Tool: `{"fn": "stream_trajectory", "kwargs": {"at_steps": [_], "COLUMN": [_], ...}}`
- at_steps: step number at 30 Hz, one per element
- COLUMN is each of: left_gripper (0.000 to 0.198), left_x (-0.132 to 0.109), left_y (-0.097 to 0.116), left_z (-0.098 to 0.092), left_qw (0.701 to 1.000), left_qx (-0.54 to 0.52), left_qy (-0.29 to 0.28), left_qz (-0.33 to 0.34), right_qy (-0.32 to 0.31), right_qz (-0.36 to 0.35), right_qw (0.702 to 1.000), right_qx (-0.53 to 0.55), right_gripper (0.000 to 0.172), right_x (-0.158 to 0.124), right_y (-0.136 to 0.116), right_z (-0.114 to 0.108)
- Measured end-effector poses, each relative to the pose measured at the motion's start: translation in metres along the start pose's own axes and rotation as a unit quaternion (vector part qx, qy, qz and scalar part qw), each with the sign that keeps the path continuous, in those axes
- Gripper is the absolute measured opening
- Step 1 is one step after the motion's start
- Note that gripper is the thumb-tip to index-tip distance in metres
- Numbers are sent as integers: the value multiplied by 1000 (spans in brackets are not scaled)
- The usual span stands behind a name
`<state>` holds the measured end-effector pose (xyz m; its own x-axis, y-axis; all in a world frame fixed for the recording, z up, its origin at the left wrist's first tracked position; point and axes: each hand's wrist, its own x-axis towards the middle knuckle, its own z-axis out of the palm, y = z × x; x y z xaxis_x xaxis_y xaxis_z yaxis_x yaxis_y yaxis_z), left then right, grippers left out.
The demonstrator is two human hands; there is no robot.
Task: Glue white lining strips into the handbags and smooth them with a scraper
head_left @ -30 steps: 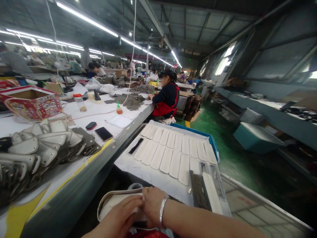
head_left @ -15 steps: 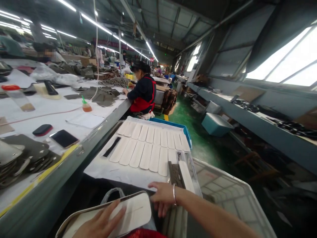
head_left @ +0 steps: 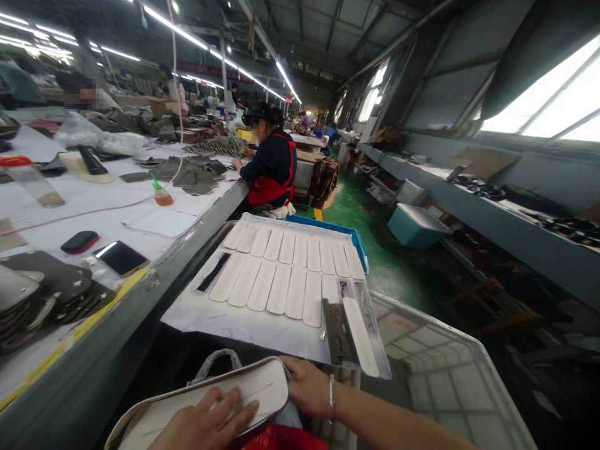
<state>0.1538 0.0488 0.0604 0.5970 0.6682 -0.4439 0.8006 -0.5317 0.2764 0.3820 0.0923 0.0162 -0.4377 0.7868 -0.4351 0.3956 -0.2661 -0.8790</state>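
Note:
A flat white shoe panel with a grey rim (head_left: 262, 384) lies low in front of me, tilted up to the right. My left hand (head_left: 206, 422) rests flat on top of it with its fingers stretched out. My right hand (head_left: 309, 387), a bracelet on its wrist, is closed round the panel's right end. Just beyond my hands a white sheet (head_left: 206, 319) carries two rows of several white oblong pieces (head_left: 281, 281). At the sheet's right edge lie a dark strip and a white strip (head_left: 359, 331).
A long worktable (head_left: 140, 212) runs along my left with a phone (head_left: 120, 257), a small glue bottle (head_left: 162, 194) and stacked grey pieces (head_left: 42, 300). A co-worker in a red apron (head_left: 272, 169) sits further down. To my right are a white crate (head_left: 450, 375) and a teal bin (head_left: 417, 228).
My right hand left the panel, lay open near the sheet's edge half a second ago, and has come back to close on the panel's right end. My view swung to the right.

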Motion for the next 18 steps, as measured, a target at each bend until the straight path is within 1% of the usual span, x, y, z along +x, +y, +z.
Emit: {"fn": "stream_trajectory", "kwargs": {"at_steps": [2, 4, 6, 7, 9, 10, 11, 13, 14, 15, 16, 18], "left_gripper": [65, 63, 62, 62, 61, 60, 59, 57, 56, 56, 57, 57], "left_x": [1, 2, 3, 4, 5, 5, 5, 5, 5, 5, 5, 5], "left_y": [2, 4, 4, 4, 3, 3, 3, 1, 0, -1, -2, -5], "left_z": [-1, -4, -6, -7, -6, -5, -4, -2, -1, -1, -2, -3], "left_qw": [1000, 999, 999, 998, 998, 999, 999, 999, 999, 999, 999, 999], "left_qx": [-9, -22, -34, -38, -41, -39, -34, -28, -27, -29, -31, -34], "left_qy": [7, 13, 2, -3, -7, -1, 6, 7, 1, -6, -14, -18], "left_qz": [-12, -27, -42, -45, -41, -35, -31, -23, -21, -19, -15, -5], "right_qy": [-6, -21, -31, -29, -9, 6, 15, 11, 10, 15, 28, 64], "right_qz": [19, 55, 78, 71, 29, 13, 14, 71, 103, 117, 108, 54], "right_qw": [1000, 998, 996, 997, 999, 1000, 1000, 997, 995, 993, 994, 996], "right_qx": [8, 22, 28, 25, 8, -1, -8, -3, 5, 8, 3, -13], "right_gripper": [39, 40, 42, 43, 47, 51, 55, 66, 69, 69, 68, 63], "right_x": [0, 1, 1, 1, 1, 2, 2, 2, 2, 1, -1, -7], "right_y": [-4, -9, -12, -12, -12, -12, -12, -11, -11, -11, -11, -9], "right_z": [-1, -1, -2, -2, -2, -2, -2, -1, 0, 1, 3, 4]}}
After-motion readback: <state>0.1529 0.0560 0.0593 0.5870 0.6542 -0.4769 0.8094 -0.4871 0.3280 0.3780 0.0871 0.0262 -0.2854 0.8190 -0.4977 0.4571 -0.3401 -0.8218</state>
